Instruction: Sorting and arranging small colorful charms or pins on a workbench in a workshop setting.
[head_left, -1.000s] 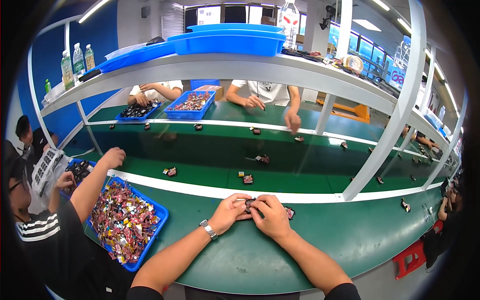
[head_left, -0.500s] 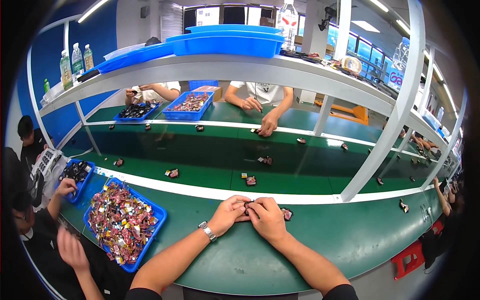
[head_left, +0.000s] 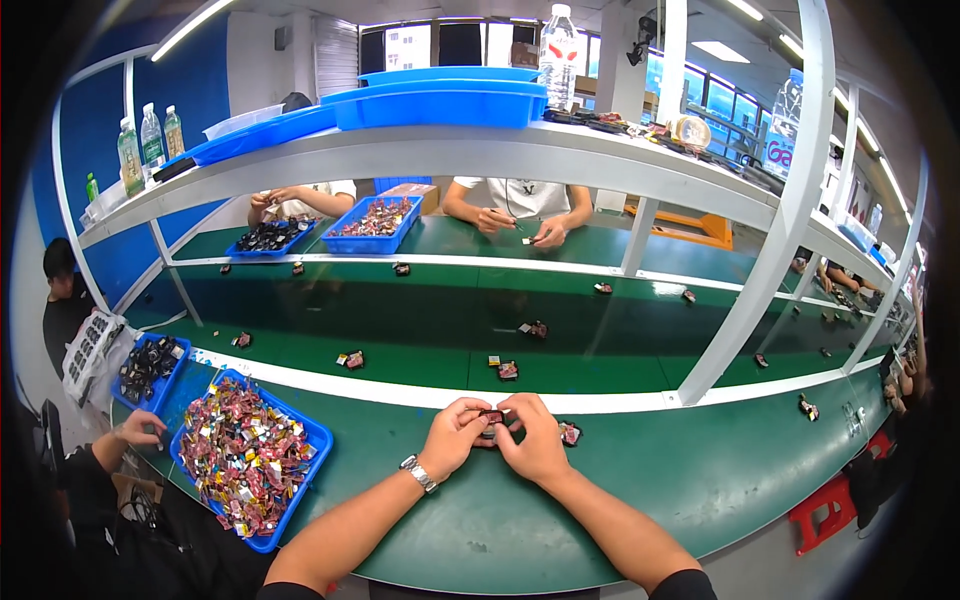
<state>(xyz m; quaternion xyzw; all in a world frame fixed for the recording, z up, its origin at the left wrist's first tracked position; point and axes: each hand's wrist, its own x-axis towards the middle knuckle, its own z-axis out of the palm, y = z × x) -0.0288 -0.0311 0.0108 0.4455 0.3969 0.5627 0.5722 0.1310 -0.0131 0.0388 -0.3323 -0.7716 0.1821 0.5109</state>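
Between my hands, just above the green worktop (head_left: pixel 430 530), is a small dark case with a reddish circuit board (head_left: pixel 491 418). My left hand (head_left: pixel 452 438), with a metal-banded watch at the wrist, pinches its left side. My right hand (head_left: pixel 534 442) closes on its right side, thumb and fingertips against the edge. Fingers cover part of the piece, so its fine details are hidden. Right beside my right hand lies another small reddish circuit board piece (head_left: pixel 570 433) on the worktop.
A blue tray (head_left: pixel 322 440) heaped with reddish boards stands left. Behind it, another blue tray (head_left: pixel 183 365) holds black parts, near a co-worker's hand (head_left: pixel 140 428). A white frame post (head_left: pixel 745 285) rises at right. Boards (head_left: pixel 508 371) lie along the green strip beyond the white rail.
My right fingers have moved off the top of the case, so its reddish face shows more. Across the table, a co-worker's hands have lifted off the surface. The left co-worker's hands have shifted.
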